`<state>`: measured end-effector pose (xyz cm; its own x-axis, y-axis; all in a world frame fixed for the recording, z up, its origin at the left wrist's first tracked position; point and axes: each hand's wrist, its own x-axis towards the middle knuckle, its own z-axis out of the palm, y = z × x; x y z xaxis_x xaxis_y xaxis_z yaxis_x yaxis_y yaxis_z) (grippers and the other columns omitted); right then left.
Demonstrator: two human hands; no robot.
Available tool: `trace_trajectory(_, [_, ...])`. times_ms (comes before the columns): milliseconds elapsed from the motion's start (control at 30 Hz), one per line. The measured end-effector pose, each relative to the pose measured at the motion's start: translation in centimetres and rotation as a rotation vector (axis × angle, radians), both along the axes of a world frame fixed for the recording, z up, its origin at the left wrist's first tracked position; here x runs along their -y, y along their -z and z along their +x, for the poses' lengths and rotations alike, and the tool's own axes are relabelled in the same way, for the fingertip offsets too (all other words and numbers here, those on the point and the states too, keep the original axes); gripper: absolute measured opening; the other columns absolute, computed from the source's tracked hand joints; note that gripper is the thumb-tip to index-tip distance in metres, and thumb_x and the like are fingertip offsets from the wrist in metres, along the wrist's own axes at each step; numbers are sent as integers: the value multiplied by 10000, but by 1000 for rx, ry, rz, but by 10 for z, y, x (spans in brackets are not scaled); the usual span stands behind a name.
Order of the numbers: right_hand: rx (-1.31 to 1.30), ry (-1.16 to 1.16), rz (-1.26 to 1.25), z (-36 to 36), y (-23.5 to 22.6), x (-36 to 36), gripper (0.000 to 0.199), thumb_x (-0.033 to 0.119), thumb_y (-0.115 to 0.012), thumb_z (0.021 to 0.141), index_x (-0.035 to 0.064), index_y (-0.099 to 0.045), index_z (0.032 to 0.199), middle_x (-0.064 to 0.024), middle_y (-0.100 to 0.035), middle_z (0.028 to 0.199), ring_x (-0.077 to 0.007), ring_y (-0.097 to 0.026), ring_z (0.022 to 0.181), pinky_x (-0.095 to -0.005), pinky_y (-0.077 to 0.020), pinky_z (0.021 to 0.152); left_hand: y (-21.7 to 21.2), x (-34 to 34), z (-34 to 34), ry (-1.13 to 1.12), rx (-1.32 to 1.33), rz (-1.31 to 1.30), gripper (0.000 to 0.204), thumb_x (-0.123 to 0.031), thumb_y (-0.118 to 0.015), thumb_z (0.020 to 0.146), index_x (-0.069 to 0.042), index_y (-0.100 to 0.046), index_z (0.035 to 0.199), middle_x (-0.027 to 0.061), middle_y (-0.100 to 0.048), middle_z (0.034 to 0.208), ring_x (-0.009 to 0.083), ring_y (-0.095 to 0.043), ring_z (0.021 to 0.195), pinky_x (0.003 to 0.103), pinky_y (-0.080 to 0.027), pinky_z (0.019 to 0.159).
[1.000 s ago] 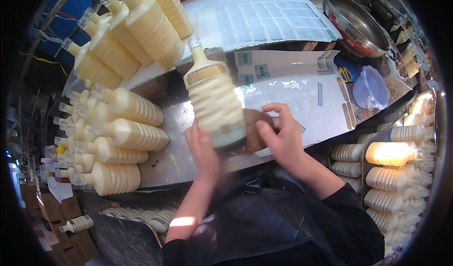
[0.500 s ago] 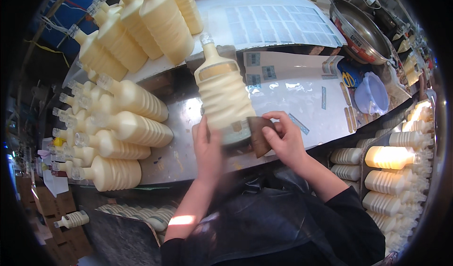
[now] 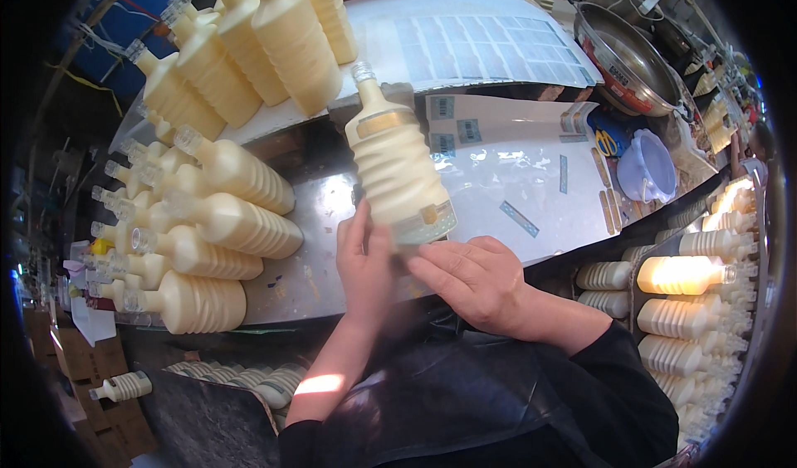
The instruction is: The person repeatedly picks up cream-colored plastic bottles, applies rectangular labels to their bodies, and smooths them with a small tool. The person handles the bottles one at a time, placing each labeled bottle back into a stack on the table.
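Note:
A cream-coloured bottle [image 3: 400, 165] with a ribbed body and a clear threaded neck lies in front of me, its neck pointing away. Round its lower end runs a greenish label [image 3: 425, 224] with a small gold emblem; a gold band crosses its shoulder. My left hand [image 3: 364, 256], partly blurred, grips the bottle's lower left side near the base. Back upward and fingers pressed together, my right hand [image 3: 475, 279] has its fingertips at the base edge below the label. Whatever lies under those fingers is hidden.
Several similar bottles [image 3: 237, 227] lie stacked at left; others [image 3: 303, 53] stand behind. A label sheet [image 3: 498, 45] lies at the back, loose label strips [image 3: 520, 218] on the table. At right are yellow-handled scissors [image 3: 608, 143], a lilac bucket [image 3: 646, 169], a metal pan [image 3: 627, 53] and more bottles [image 3: 672, 314].
My right hand has turned palm down and moved left to the bottle's base. The brown flat piece it held is out of sight. The label's right part is now uncovered.

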<state>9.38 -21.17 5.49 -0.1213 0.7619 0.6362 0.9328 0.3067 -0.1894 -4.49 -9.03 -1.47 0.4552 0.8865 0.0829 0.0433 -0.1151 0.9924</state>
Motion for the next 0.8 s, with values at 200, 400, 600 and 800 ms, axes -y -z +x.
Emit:
trace_trajectory(200, [178,4,-60,-21,-7,-20,333,143,-636,769,-20,-672,1057,-67,-623,902,-203,-611,818,-311,-430,690,6,-5,-2,11,78,-68,402,-129,-472,1091,44,-539,1448,50,-568,1226,130,-548,1126,285,-420,1029])
trace_trajectory(400, [81,-95,-105,-23,-6,-28,287,142,-621,803,4,-664,1051,-47,-604,818,-202,-591,729,-333,-424,642,14,-9,-7,17,156,-226,420,-167,-430,1100,56,-540,1439,65,-589,1217,142,-547,1162,294,-422,1040])
trace_trajectory(600, [-291,280,-228,3,-2,-19,208,169,-698,918,108,-676,1116,-52,-627,647,-252,-627,578,-380,-468,554,5,-6,-6,4,195,-188,488,-243,-505,1077,68,-488,1453,87,-573,1247,185,-515,1177,345,-384,1091])
trace_trajectory(800, [-914,554,-376,28,54,4,254,197,-713,932,45,-645,1124,-57,-553,568,-177,-508,490,-343,-415,515,17,-4,5,-37,-18,-60,541,-151,-662,952,51,-462,1413,155,-526,1345,251,-500,1285,385,-387,1126])
